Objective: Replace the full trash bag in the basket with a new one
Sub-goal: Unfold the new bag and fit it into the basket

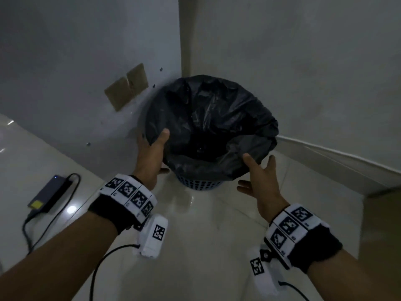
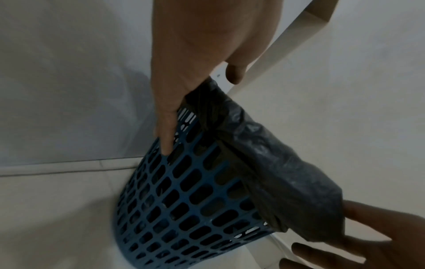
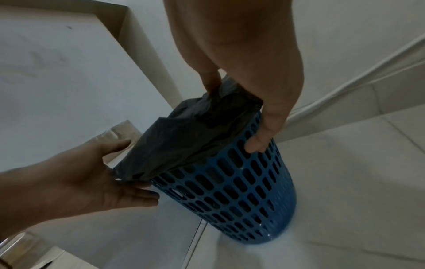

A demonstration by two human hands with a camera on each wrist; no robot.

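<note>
A blue perforated basket stands on the floor in a wall corner, lined with a black trash bag folded over its rim. The bag's inside looks dark and I cannot tell what it contains. My left hand is at the left rim, thumb lying on the bag inside and straight fingers down the outer mesh. At the front right rim is my right hand, its thumb at the bag's fold and a finger resting on the mesh. Neither hand is curled round anything.
A dark power adapter with its cable lies on the tiled floor at the left. Two brown plates sit on the left wall. A skirting board runs along the right wall, and a cardboard box stands at the far right.
</note>
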